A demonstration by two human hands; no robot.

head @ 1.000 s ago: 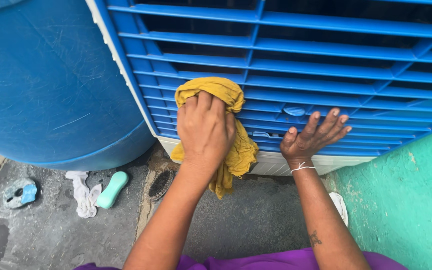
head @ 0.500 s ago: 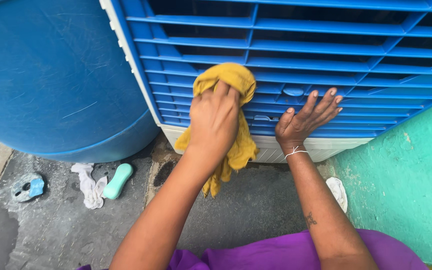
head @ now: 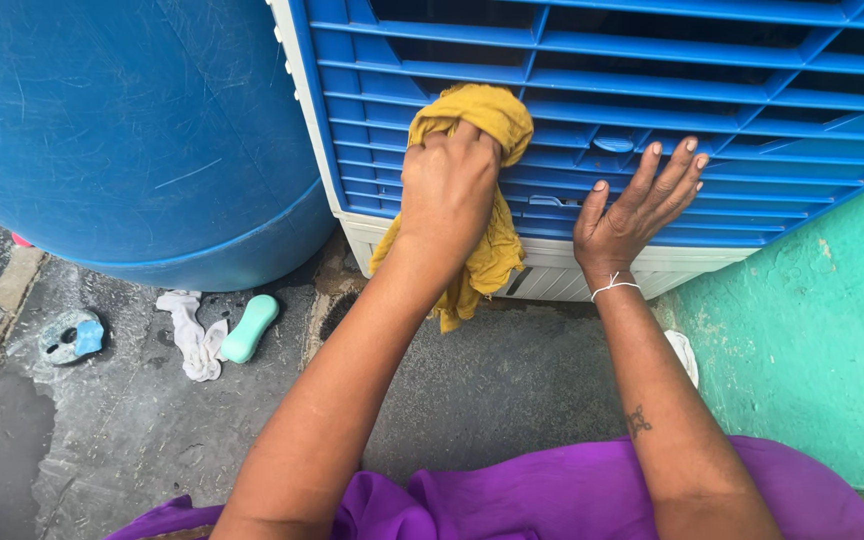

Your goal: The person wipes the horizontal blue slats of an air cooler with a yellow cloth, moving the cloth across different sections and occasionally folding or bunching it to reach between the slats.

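Firmly, left hand on yellow cloth

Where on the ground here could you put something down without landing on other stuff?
The bare grey floor between the two forearms, below the yellow cloth, is free. So is the wet patch lower left. It is crowded by the blue drum: white rag, green soap and a round scrap.

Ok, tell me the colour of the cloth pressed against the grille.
Mustard yellow. The cloth, bunched under the left hand, shows best in the head view.
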